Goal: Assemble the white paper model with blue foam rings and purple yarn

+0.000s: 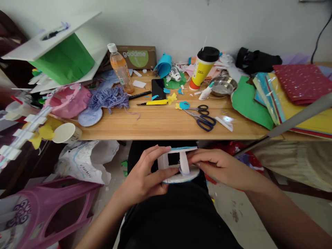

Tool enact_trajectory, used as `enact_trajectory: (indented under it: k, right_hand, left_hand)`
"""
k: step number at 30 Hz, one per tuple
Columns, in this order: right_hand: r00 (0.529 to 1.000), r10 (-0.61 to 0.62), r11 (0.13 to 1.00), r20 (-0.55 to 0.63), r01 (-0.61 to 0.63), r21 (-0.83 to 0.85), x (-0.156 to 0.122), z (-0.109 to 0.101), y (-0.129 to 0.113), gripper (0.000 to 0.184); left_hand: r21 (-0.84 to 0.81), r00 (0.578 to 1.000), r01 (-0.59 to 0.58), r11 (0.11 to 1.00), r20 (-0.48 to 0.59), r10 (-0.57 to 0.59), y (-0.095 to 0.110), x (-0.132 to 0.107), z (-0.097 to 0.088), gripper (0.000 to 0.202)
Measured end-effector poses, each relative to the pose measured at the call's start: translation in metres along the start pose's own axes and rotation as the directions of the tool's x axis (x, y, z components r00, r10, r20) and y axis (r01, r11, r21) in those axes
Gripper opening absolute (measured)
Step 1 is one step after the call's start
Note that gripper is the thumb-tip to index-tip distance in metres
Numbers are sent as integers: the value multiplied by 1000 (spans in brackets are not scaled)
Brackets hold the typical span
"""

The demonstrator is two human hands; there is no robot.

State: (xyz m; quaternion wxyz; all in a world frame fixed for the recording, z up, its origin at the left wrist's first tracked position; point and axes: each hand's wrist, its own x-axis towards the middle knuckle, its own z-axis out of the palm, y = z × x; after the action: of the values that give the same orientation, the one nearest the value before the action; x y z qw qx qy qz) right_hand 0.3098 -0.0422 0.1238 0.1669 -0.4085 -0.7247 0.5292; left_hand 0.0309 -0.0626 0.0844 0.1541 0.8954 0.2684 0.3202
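Over my lap I hold a small white foam model (178,166): two round discs with blue rims joined by upright white posts. My left hand (145,173) grips its left side, thumb along the lower disc and fingers curled over the top. My right hand (218,166) pinches the right side at a pale post. Both hands are closed on the model, below the front edge of the wooden table (160,124).
On the table lie blue-handled scissors (203,117), a yellow utility knife (155,102), a black phone (158,88), a drink bottle (120,67), a yellow cup with black lid (203,67), a steel bowl (223,85), purple yarn (110,98) and coloured sheets (285,97). A pink plastic stool (49,211) stands at lower left.
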Motion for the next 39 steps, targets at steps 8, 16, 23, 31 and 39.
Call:
enact_trajectory:
  k: [8, 16, 23, 31, 39]
  right_hand:
    - [972, -2, 998, -234, -13, -64, -22, -1, -4, 25]
    - [930, -33, 995, -367, 65, 77, -32, 4, -6, 22]
    - [911, -113, 944, -396, 223, 244, -23, 14, -2, 20]
    - [923, -31, 989, -383, -27, -145, -20, 17, 0, 20]
    - [991, 0, 981, -136, -27, -192, -2, 17, -8, 39]
  left_hand:
    - [39, 998, 57, 998, -15, -56, 1, -3, 3, 52]
    - [4, 997, 53, 999, -52, -52, -3, -6, 5, 49]
    - [-16, 995, 82, 996, -63, -83, -2, -7, 5, 52]
    - [-12, 996, 52, 999, -70, -53, -3, -9, 3, 43]
    - [0, 996, -16, 1000, -86, 16, -3, -3, 5, 39]
